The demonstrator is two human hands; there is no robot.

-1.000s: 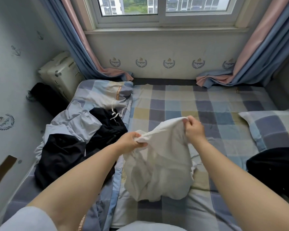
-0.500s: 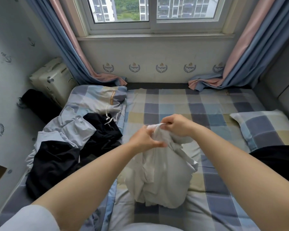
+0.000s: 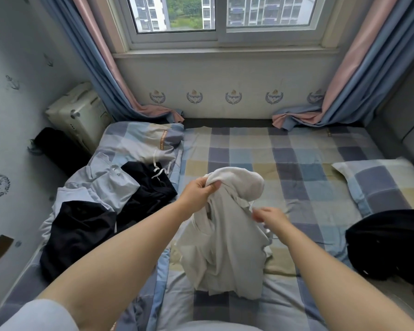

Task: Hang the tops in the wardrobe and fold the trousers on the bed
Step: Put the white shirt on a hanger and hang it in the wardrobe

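White garment (image 3: 227,244), a pale top or similar piece whose exact kind cannot be told, hangs bunched above the checked bed (image 3: 296,168), its lower folds resting on the sheet near the person's body. The left hand (image 3: 198,191) grips the upper part of the cloth, fingers and thumb curled round a gathered fold, and lifts it so the fabric rounds over at the top. The right hand (image 3: 269,217) sits lower, at the right edge of the cloth, fingers bent toward it; whether it pinches the fabric or a thin cord there cannot be told. Both forearms reach in from the lower corners of the view.

On the left side of the bed lies a heap of clothes: a light grey top (image 3: 101,185), a black garment (image 3: 77,232) nearest the person, another black piece (image 3: 146,187) touching it, and light trousers with a white drawstring (image 3: 144,146) farther back. A black item (image 3: 390,242) lies on the right side, just below a checked pillow (image 3: 387,182). A cream suitcase (image 3: 79,115) stands against the left wall beside the bed. Blue and pink curtains (image 3: 110,75) hang on each side of the window (image 3: 215,17), their ends pooling on the mattress.
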